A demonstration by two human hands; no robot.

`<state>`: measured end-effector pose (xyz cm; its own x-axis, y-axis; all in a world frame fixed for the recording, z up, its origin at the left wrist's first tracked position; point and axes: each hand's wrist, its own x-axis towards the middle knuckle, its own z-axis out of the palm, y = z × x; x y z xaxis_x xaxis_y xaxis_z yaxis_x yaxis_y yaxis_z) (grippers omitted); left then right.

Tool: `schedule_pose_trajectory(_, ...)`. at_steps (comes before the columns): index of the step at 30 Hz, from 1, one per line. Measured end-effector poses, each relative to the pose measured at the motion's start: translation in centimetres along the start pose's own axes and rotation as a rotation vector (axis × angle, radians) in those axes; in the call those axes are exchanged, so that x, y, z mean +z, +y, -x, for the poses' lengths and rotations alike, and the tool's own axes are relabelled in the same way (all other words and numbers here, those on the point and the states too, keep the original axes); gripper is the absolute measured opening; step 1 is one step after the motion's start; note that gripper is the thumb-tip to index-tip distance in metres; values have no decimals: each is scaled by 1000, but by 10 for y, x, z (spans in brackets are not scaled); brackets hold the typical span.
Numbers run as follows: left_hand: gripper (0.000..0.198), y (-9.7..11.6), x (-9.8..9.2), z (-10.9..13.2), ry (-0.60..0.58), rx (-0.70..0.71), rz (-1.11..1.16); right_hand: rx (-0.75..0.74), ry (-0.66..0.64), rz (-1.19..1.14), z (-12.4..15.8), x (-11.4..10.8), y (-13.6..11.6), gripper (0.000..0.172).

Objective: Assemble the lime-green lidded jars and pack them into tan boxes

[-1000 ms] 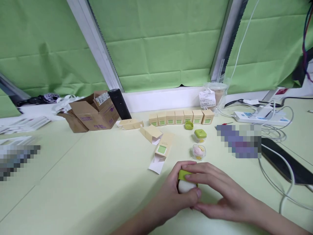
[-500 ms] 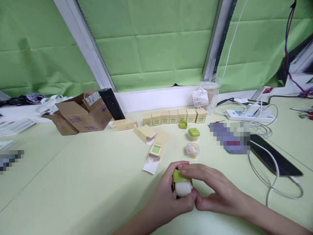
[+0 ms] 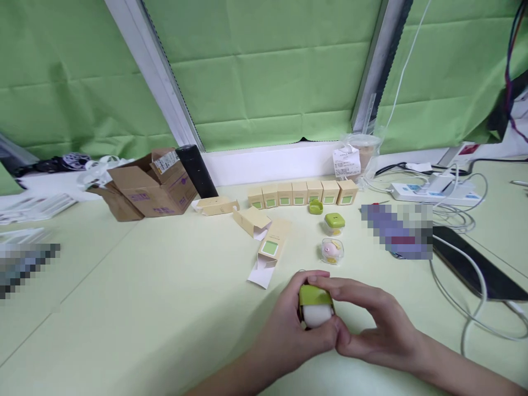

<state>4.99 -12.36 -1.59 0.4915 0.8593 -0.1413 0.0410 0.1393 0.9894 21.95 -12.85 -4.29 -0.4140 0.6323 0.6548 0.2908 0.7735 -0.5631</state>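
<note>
Both hands hold a small case with a green lid and a white rounded part showing below it. My left hand wraps round its left side, thumb along the front. My right hand has its fingertips on the lid's top right and its thumb at the lower right corner, against my left thumb. Beyond them stands a clear case with a pink figure inside. Farther back are a clear case with a green lid and a loose green lid. The underside of the held case is hidden.
Small cardboard boxes stand in a row at the back. Opened boxes lie left of centre, near a large carton and a black cylinder. At right are a dark phone-like slab, white cables and a power strip.
The whole view has shifted a little, so things appear farther right. Both hands still grip the case, and its green lid appears slightly lower over the white part.
</note>
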Motion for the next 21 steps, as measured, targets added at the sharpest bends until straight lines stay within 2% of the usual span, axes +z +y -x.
schedule_pose_trajectory(7, 46, 1, -2, 4, -2, 0, 2, -25, 42, -49, 1, 2, 0, 63)
schedule_pose_trajectory(13, 57, -3, -7, 2, -2, -3, 62, 6, -37, -71, -6, -7, -4, 75)
schedule_pose_trajectory(16, 63, -2, -6, 1, -19, -4, 97, 24, -67, -67, -4, -11, -1, 73)
schedule_pose_trajectory(21, 55, 0, -5, 0, -37, -9, 98, 73, -3, -36, 8, -11, 8, 71)
